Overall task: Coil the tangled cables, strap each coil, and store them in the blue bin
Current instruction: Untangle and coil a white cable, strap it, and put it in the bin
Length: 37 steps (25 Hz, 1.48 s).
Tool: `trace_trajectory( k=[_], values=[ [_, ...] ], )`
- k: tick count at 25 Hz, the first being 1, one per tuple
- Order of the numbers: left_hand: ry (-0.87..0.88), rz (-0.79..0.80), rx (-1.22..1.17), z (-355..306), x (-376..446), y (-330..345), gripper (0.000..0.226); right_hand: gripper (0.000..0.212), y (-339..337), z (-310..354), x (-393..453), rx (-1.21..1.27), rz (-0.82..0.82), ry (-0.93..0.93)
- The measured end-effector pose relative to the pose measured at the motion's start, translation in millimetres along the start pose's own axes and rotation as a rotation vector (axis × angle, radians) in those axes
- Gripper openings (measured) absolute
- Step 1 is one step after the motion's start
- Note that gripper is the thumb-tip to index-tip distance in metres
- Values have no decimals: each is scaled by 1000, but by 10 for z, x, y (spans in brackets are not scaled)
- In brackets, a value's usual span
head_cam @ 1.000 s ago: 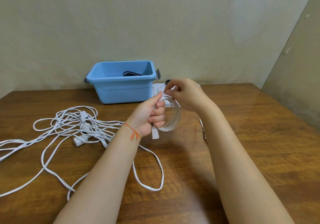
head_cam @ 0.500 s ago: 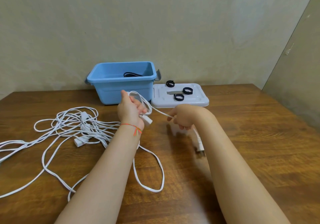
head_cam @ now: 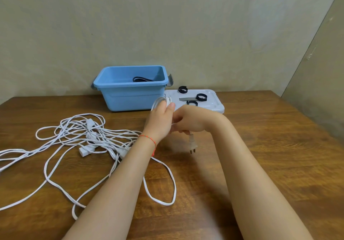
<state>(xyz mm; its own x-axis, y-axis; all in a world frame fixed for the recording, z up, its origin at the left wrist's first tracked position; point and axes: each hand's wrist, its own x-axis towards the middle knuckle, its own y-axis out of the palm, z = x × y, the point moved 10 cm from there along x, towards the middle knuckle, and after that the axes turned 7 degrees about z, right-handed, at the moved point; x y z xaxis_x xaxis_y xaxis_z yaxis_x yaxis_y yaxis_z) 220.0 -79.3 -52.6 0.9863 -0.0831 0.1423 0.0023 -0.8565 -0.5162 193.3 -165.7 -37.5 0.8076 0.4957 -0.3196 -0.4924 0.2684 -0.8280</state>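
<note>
My left hand [head_cam: 161, 118] grips a small coil of white cable [head_cam: 161, 100], whose loops stick up above my fingers in front of the blue bin [head_cam: 130, 96]. My right hand [head_cam: 189, 120] is close beside it, curled round the same cable near its end, and the white plug [head_cam: 192, 144] dangles below it over the table. A tangle of white cables [head_cam: 87, 137] with several connectors lies on the table to the left. A black cable coil [head_cam: 141, 79] lies inside the bin.
The bin's white lid [head_cam: 214, 105] lies flat right of the bin, carrying three black strap rings [head_cam: 201, 97] and a grey strip. A loose white cable loop [head_cam: 163, 187] lies between my forearms. The wooden table [head_cam: 270, 156] meets walls behind and at right.
My left hand turned and lifted the coil higher. My right hand came in against the left hand, wrapping the cable end, so the plug now hangs just under it.
</note>
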Motion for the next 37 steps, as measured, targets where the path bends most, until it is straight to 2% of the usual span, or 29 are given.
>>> trace_trajectory(
  k=[3,7,10,13,15,17,19,21,23,27,30,32,35,37],
  values=[
    [-81,97,-94,94,3,58,37,14,-146,-22,-85,164,-88,-44],
    [-222,381,-476,108,-120,281,46,18,-416,-122,-164,312,-302,-82],
    [-252,599,-656,49,-236,424,57,22,-488,-194,-146,365,-382,-112],
    [-286,655,-785,62,-247,457,57,23,-481,-177,-100,279,-420,-109],
    [-311,658,-843,97,-228,465,57,23,-417,-138,-55,275,-384,-93],
    [-337,644,-870,148,-210,464,56,22,-282,-123,16,319,-278,-66],
    [-377,588,-851,233,-191,445,54,22,-170,-144,77,274,-205,-37],
    [-401,506,-774,323,-160,406,49,24,-118,-221,146,302,-209,-16],
    [-393,420,-702,371,-125,345,43,29,-111,-322,209,373,-280,21],
    [-358,265,-574,451,-75,205,50,28,-131,-569,243,625,-525,102],
    [-428,282,-656,539,-47,274,49,28,-14,-699,323,730,-534,153],
    [-452,284,-660,576,17,302,43,35,-25,-807,373,688,-524,177],
    [-463,248,-635,631,102,301,40,29,-334,-1133,269,523,-707,259],
    [-474,242,-624,684,152,323,39,30,-479,-1311,258,355,-740,323]
  ],
)
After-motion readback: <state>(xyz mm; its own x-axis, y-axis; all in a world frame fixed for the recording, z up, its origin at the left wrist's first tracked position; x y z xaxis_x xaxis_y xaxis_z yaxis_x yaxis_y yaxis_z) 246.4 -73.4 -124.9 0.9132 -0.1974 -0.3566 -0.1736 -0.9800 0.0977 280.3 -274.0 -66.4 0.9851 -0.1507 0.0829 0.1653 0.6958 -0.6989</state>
